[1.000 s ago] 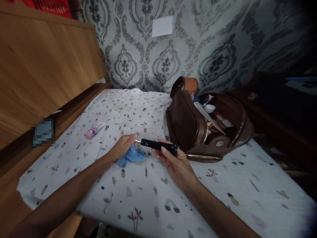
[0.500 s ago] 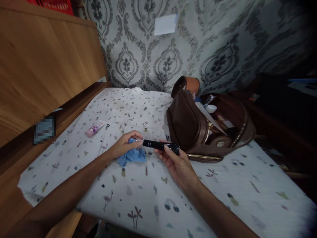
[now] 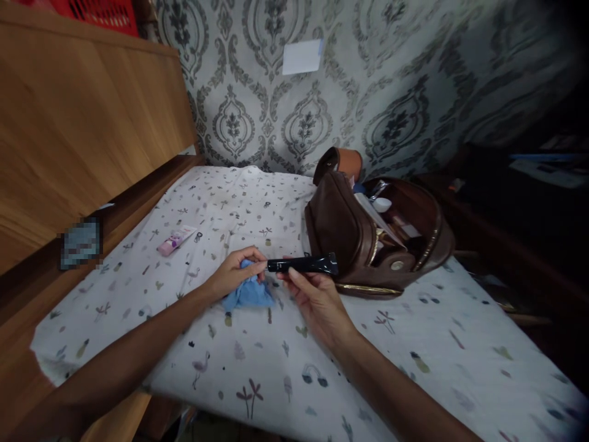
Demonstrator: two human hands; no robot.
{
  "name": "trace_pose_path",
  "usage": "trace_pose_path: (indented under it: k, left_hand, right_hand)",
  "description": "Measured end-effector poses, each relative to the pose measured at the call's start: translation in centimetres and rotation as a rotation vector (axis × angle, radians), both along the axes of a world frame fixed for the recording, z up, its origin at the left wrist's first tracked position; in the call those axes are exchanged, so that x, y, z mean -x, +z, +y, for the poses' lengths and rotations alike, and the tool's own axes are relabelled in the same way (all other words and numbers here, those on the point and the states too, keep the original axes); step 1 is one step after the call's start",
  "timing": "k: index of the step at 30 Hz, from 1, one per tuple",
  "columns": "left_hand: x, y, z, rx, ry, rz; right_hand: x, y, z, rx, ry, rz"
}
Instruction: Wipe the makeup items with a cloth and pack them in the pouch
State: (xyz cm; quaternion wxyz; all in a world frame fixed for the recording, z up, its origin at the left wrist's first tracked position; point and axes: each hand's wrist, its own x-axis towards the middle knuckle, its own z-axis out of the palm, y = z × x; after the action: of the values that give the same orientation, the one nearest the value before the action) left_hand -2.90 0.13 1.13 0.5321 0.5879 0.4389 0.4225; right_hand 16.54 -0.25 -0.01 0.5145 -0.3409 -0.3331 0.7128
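Note:
My right hand (image 3: 309,296) grips a slim black tube (image 3: 304,264), held level just above the patterned sheet (image 3: 257,362). My left hand (image 3: 237,272) pinches the tube's left tip with its fingertips while resting on a crumpled blue cloth (image 3: 248,293), part of which lies under the palm. Just right of the tube lies an open brown leather bag (image 3: 350,236) on its side, with small cosmetic items showing inside.
A small pink tube (image 3: 173,240) lies on the sheet to the left. A wooden headboard (image 3: 83,123) and ledge run along the left side. Patterned wallpaper (image 3: 368,92) stands behind. Dark furniture (image 3: 519,202) sits at the right, and a red crate (image 3: 99,12) at top left.
My left fingers have moved from the bare metal tip to a pinch at the tube's end, which now looks covered. The tube has tilted slightly and shifted a little right.

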Motion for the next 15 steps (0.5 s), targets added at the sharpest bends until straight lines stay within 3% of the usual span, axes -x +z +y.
trace_pose_path:
  k: [4, 9, 12, 15]
  left_hand:
    - [-0.2, 0.1, -0.4, -0.037, -0.045, 0.077]
    - [1.3, 1.4, -0.7, -0.049, -0.273, 0.401]
    - [1.9, 2.3, -0.9, -0.155, -0.367, 0.661]
    - [2.0, 2.9, -0.8, -0.283, -0.428, 0.772]
  right_hand:
    - [1.0, -0.1, 0.0, -0.094, 0.040, -0.058]
    - [0.5, -0.6, 0.0, -0.086, 0.047, -0.012]
    - [0.0, -0.8, -0.4, -0.079, 0.108, -0.043]
    - [-0.3, -0.8, -0.6, -0.087, 0.130, -0.087]
